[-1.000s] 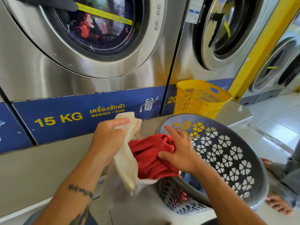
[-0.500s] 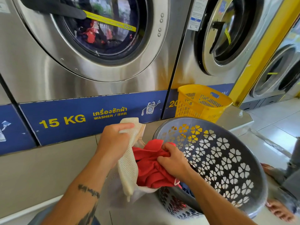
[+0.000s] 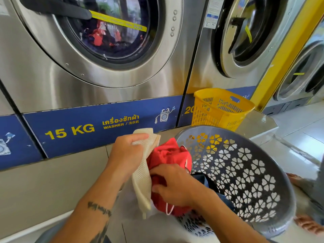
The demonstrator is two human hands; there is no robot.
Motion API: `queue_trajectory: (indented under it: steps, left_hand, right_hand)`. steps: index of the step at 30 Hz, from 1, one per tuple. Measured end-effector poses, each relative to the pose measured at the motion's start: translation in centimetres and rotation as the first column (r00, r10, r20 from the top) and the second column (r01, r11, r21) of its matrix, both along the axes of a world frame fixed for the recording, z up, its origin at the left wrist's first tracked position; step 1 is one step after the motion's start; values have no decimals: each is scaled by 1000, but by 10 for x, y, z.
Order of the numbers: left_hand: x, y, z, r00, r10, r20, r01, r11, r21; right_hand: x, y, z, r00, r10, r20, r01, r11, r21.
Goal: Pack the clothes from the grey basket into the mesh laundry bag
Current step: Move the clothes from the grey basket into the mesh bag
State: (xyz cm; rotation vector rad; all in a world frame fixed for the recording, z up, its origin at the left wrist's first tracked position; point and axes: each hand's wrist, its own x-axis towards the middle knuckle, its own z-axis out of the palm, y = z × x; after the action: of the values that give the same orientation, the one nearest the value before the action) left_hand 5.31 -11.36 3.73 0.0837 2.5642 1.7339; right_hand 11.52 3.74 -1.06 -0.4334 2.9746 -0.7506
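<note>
My left hand (image 3: 127,156) grips the upper edge of the cream mesh laundry bag (image 3: 142,179), holding its mouth up. A red garment (image 3: 168,155) bulges out between the bag and the grey basket (image 3: 245,181), which is tipped on its side with flower-shaped holes. My right hand (image 3: 172,184) clutches the lower part of the red garment at the bag's mouth. A dark blue piece of clothing (image 3: 208,181) lies inside the basket just right of my right wrist. The bag's bottom is hidden behind my arms.
Steel washers stand close ahead; the 15 KG washer (image 3: 98,50) has clothes behind its glass. A yellow basket (image 3: 219,107) sits on the raised step behind the grey one. Another person's bare feet (image 3: 305,223) show at the right, on the tiled floor.
My right hand has slid down the red garment toward the bag's mouth and curled round it. The left hand keeps its hold on the bag's edge. More of the garment shows above.
</note>
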Motion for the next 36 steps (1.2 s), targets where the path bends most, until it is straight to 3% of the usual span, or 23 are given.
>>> queue_trajectory:
  steps: [3, 5, 6, 8, 10, 12, 16, 19, 22, 25, 29, 31, 34, 36]
  left_hand:
    - [-2, -2, -1, 1000, 5, -12, -5, 1000, 4]
    - [-3, -2, 0, 1000, 2, -16, -2, 1000, -2]
    - [-2, -1, 0, 1000, -1, -16, 1, 1000, -4]
    - [0, 1, 2, 1000, -6, -12, 6, 1000, 0]
    - [4, 3, 4, 1000, -8, -2, 8, 1000, 6]
    - [6, 4, 5, 1000, -9, 0, 9, 1000, 7]
    - [7, 6, 1, 999, -40, 0, 40, 999, -27]
    - [7, 7, 1, 999, -40, 4, 40, 998, -40]
    - [6, 7, 0, 999, -35, 0, 35, 999, -35]
    - [4, 6, 0, 999, -45, -12, 45, 999, -27]
    - [7, 5, 4, 998, -53, -38, 50, 997, -54]
    - [10, 5, 4, 997, -66, -41, 63, 995, -75]
    - [8, 2, 2, 998, -51, -42, 48, 996, -75]
    - [3, -1, 0, 999, -22, -32, 20, 998, -54]
  right_hand:
    - [-1, 26, 13, 975, -193, -111, 158, 951, -266]
    - [-2, 44, 12, 918, -350, -186, 281, 905, -319]
    - [-6, 54, 5, 896, -419, -148, 358, 878, -318]
    - [-11, 63, -7, 850, -506, 144, 524, 788, -322]
    - [-13, 64, -22, 786, -394, 476, 608, 632, -481]
    - [-14, 58, -33, 758, -298, 580, 639, 517, -569]
    - [-16, 47, -32, 794, -510, 330, 608, 672, -423]
    - [-13, 38, -20, 826, -562, 42, 549, 786, -283]
    - [-4, 27, -10, 873, -441, -207, 421, 897, -135]
    - [4, 13, -8, 913, -233, -335, 271, 960, 71]
    - [6, -5, -20, 978, 39, -203, 69, 864, 498]
    - [3, -6, -22, 992, 78, -102, -7, 823, 569]
    - [0, 2, -18, 998, 46, -36, -25, 895, 446]
    - [1, 11, -11, 1000, -20, 15, 17, 984, 176]
